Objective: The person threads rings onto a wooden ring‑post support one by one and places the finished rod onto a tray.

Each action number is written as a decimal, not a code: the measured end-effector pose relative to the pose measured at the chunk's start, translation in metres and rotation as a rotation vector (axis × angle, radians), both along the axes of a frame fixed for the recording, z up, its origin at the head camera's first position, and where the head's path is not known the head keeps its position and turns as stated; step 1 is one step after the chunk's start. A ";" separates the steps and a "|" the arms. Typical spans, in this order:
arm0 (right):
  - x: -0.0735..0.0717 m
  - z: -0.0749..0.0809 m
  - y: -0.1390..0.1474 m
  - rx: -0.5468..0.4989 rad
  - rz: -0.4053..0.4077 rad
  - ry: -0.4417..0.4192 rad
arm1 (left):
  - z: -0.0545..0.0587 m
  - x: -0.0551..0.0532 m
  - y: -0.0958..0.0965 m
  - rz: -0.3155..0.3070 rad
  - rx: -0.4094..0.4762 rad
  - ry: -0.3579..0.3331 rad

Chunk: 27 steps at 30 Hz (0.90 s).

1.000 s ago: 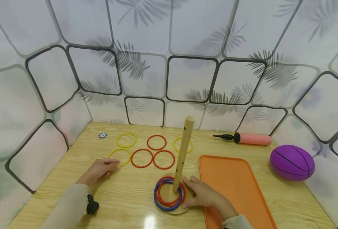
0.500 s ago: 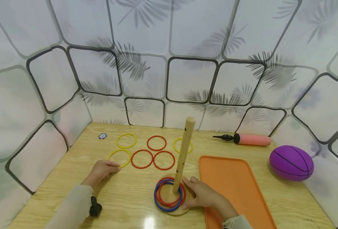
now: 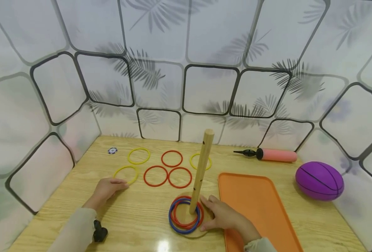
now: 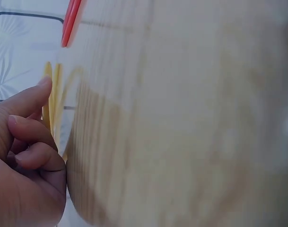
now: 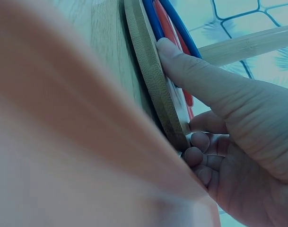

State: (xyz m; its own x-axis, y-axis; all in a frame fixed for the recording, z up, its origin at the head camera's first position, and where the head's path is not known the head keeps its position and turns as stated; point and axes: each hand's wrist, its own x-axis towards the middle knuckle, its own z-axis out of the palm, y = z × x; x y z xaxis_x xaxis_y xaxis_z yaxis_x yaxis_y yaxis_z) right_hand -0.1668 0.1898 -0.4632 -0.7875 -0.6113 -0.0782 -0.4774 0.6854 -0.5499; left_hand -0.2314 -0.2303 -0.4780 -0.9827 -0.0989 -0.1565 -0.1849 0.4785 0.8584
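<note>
One yellow ring [image 3: 138, 173] sits at the surface [image 3: 141, 217], its near edge pinched in the narrow grip of the left hand [image 3: 107, 189], while the right hand [image 3: 222, 214] holds the base [image 3: 183, 214] of an upright peg [image 3: 201, 168] standing to the ring's right, nearer the foreground.

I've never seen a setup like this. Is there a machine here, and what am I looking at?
There's no machine at work: these are a person's two bare hands. The wide picture comes from a camera worn on the head; the two close-ups come from one worn on each wrist. On the wooden table lie yellow rings, red rings, an orange tray, a pink pump, a purple ball and a small disc. The left hand pinches the nearest yellow ring. The right hand grips a round wooden base; red and blue rings circle its post.
</note>
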 end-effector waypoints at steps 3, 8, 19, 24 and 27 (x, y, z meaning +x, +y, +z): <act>0.001 0.000 0.000 0.001 -0.004 0.002 | 0.004 0.005 -0.006 0.000 -0.001 0.008; 0.000 0.001 0.000 0.007 -0.002 0.007 | 0.013 0.009 -0.015 0.006 -0.001 0.042; 0.000 0.000 -0.001 0.008 0.006 0.011 | 0.050 0.012 -0.009 -0.056 0.072 0.019; 0.000 -0.002 0.000 0.009 0.007 0.006 | 0.067 0.011 0.001 -0.083 0.092 0.034; -0.001 -0.001 0.000 0.011 0.004 -0.007 | 0.075 0.011 0.007 -0.092 0.158 0.041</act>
